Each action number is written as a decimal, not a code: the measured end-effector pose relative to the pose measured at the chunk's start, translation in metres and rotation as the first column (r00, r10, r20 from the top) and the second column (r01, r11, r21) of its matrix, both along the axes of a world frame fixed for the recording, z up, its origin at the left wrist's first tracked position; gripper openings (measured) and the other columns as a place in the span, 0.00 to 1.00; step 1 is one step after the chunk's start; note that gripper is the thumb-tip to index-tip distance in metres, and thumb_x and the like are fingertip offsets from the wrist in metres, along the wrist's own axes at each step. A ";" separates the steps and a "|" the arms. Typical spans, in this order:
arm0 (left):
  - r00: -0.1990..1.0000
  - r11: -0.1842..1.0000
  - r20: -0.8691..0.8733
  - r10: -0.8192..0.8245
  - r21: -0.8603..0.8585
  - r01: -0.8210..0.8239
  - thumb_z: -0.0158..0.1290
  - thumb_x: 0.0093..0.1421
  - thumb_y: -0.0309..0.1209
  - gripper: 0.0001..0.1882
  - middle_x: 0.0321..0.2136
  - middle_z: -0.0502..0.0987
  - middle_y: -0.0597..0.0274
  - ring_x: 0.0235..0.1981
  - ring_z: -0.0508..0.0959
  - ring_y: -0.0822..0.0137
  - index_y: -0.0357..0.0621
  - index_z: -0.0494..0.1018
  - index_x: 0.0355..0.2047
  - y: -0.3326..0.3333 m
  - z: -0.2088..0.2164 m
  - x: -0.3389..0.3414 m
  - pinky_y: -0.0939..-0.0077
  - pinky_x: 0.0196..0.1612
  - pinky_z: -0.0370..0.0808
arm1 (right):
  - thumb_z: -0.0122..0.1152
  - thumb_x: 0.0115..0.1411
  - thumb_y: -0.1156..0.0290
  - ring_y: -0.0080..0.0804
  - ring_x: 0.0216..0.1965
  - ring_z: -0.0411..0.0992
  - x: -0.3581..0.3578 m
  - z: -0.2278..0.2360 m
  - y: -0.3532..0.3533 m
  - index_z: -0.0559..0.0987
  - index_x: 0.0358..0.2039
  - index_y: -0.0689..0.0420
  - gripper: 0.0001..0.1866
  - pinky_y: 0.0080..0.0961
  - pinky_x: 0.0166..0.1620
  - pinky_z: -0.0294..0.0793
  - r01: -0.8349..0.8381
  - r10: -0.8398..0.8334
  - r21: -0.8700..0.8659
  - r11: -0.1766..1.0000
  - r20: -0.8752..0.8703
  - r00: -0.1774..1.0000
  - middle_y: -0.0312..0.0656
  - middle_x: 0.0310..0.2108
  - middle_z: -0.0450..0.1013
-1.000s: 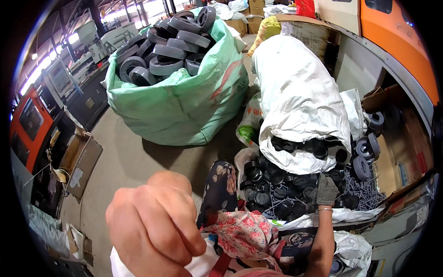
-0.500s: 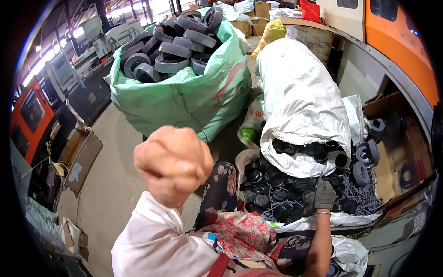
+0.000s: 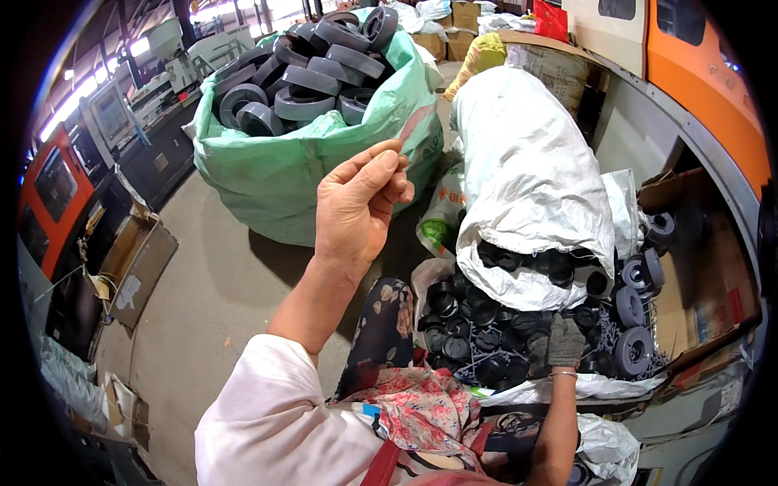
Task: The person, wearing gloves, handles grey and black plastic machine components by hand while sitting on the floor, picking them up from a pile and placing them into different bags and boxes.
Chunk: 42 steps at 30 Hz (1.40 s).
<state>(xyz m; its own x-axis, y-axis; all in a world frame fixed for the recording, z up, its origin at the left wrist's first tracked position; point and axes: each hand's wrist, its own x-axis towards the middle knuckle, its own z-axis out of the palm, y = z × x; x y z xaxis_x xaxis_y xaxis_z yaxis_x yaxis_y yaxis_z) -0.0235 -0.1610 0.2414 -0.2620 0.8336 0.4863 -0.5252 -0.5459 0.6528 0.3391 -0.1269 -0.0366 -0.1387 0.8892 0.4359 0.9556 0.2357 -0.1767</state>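
Note:
My bare left hand is raised in front of the green woven sack. Its thumb presses against the curled fingers; whatever they may pinch is too small or hidden to make out. On my right hand is a grey glove. That hand rests at the right of a pile of round black plastic caps, its fingertips lost among the dark parts. Grey plastic screws or pins lie between the caps. Several thick grey rings, one a flat grey ring, sit to the right of the glove.
Grey rings heap above the green sack's rim. Behind the caps a white woven sack lies with its mouth toward me, black caps inside. An open cardboard box stands at right, beside an orange machine. Another carton is on the left floor.
My left hand has moved up and away from me, from a fist to a pinch. One more grey ring now shows on the screws at right. My right hand has barely moved.

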 end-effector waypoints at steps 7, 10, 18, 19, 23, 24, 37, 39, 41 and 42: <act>0.999 0.999 -0.008 -0.051 -0.014 0.051 0.50 0.55 0.23 0.12 0.29 0.75 0.56 0.27 0.74 0.70 0.31 0.72 0.39 0.003 -0.009 -0.003 0.75 0.30 0.72 | 0.41 0.60 0.55 0.50 0.32 0.69 -0.013 0.020 -0.004 0.73 0.31 0.57 0.19 0.41 0.33 0.67 0.063 -0.118 -0.241 0.968 -0.221 0.968 0.49 0.29 0.70; 0.999 0.998 0.002 -0.049 -0.038 0.049 0.49 0.55 0.23 0.14 0.32 0.75 0.55 0.31 0.75 0.67 0.31 0.70 0.42 0.003 -0.011 -0.002 0.71 0.36 0.75 | 0.43 0.59 0.57 0.47 0.32 0.69 -0.005 0.009 0.001 0.73 0.35 0.56 0.16 0.40 0.34 0.68 0.052 -0.082 -0.246 0.968 -0.113 0.990 0.47 0.31 0.70; 0.997 0.996 -0.008 -0.083 -0.032 0.083 0.45 0.56 0.27 0.17 0.34 0.74 0.52 0.34 0.75 0.63 0.29 0.68 0.44 0.001 -0.013 -0.001 0.67 0.40 0.75 | 0.48 0.54 0.63 0.44 0.34 0.69 -0.003 0.008 -0.001 0.69 0.42 0.54 0.15 0.37 0.34 0.69 -0.021 0.031 -0.206 0.978 0.043 0.999 0.46 0.33 0.69; 0.997 0.997 -0.011 -0.077 -0.033 0.076 0.45 0.56 0.28 0.17 0.34 0.74 0.52 0.34 0.74 0.62 0.29 0.68 0.44 0.000 -0.013 -0.001 0.68 0.39 0.75 | 0.47 0.57 0.62 0.47 0.32 0.68 -0.010 0.013 -0.004 0.71 0.33 0.57 0.12 0.38 0.33 0.68 -0.026 0.018 -0.148 0.989 -0.056 0.998 0.48 0.29 0.69; 0.958 0.974 -0.282 -0.045 0.201 0.105 0.44 0.60 0.37 0.15 0.24 0.70 0.59 0.27 0.69 0.64 0.35 0.71 0.31 -0.034 0.000 0.010 0.73 0.30 0.72 | 0.46 0.58 0.59 0.52 0.28 0.67 -0.021 0.019 -0.004 0.72 0.22 0.60 0.17 0.40 0.31 0.66 0.082 -0.133 -0.183 0.980 -0.288 0.948 0.52 0.23 0.68; 0.943 0.893 -0.331 0.045 0.437 0.111 0.46 0.59 0.31 0.13 0.22 0.70 0.55 0.26 0.73 0.62 0.34 0.69 0.23 -0.052 0.010 0.013 0.71 0.29 0.73 | 0.47 0.58 0.59 0.53 0.28 0.67 -0.027 0.024 -0.003 0.72 0.21 0.60 0.18 0.40 0.31 0.66 0.089 -0.137 -0.171 0.981 -0.297 0.945 0.52 0.23 0.68; 0.948 0.175 -0.214 0.237 0.969 0.175 0.58 0.49 0.27 0.03 0.26 0.69 0.73 0.34 0.65 0.73 0.52 0.77 0.25 -0.103 0.054 0.037 0.79 0.42 0.63 | 0.47 0.57 0.55 0.54 0.29 0.68 -0.029 0.026 -0.006 0.72 0.21 0.60 0.20 0.42 0.32 0.66 0.126 -0.179 -0.216 0.968 -0.249 0.952 0.52 0.24 0.70; 0.966 0.028 -0.207 0.156 0.978 0.205 0.59 0.47 0.26 0.05 0.25 0.68 0.72 0.33 0.65 0.72 0.51 0.77 0.25 -0.100 0.055 0.036 0.78 0.42 0.63 | 0.48 0.57 0.55 0.54 0.29 0.68 -0.032 0.032 -0.009 0.72 0.21 0.59 0.19 0.42 0.31 0.66 0.129 -0.193 -0.236 0.963 -0.275 0.942 0.52 0.24 0.70; 0.975 -0.121 -0.220 0.014 0.968 0.220 0.59 0.49 0.29 0.03 0.25 0.68 0.72 0.34 0.64 0.73 0.52 0.77 0.25 -0.099 0.056 0.042 0.77 0.43 0.62 | 0.48 0.57 0.55 0.53 0.29 0.68 -0.035 0.028 -0.007 0.72 0.21 0.59 0.19 0.42 0.31 0.67 0.075 -0.140 -0.227 0.971 -0.288 0.947 0.52 0.23 0.70; 0.992 -0.039 0.123 0.019 0.992 -0.122 0.60 0.40 0.22 0.05 0.19 0.72 0.73 0.30 0.66 0.76 0.46 0.76 0.19 -0.109 0.048 0.050 0.83 0.35 0.59 | 0.48 0.57 0.56 0.53 0.28 0.68 -0.034 0.028 -0.007 0.72 0.21 0.59 0.19 0.42 0.31 0.67 0.063 -0.127 -0.222 0.973 -0.287 0.950 0.52 0.23 0.70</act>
